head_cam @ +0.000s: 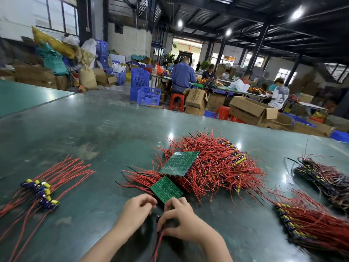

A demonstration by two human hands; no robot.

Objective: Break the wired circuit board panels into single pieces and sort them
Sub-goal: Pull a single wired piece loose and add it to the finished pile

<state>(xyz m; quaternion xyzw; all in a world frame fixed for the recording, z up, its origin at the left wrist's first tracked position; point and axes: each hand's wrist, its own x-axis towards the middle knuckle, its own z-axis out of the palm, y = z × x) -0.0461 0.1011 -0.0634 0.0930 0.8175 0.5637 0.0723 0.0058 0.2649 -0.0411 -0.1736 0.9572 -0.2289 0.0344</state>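
Head view | both hands at the small green panel | left hand grip pinching its near edge | right hand grip clamped on its red wires, counter beneath

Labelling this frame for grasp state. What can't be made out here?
- Head view: near edge of the small panel, covered by the left hand and right hand.
- Whether a piece has snapped off: fingers hide the break line.
- Boards under the red wire pile: buried.
- Right stack: cut by the frame edge.
- Panel markings: too small.

Two hands, two green panels.
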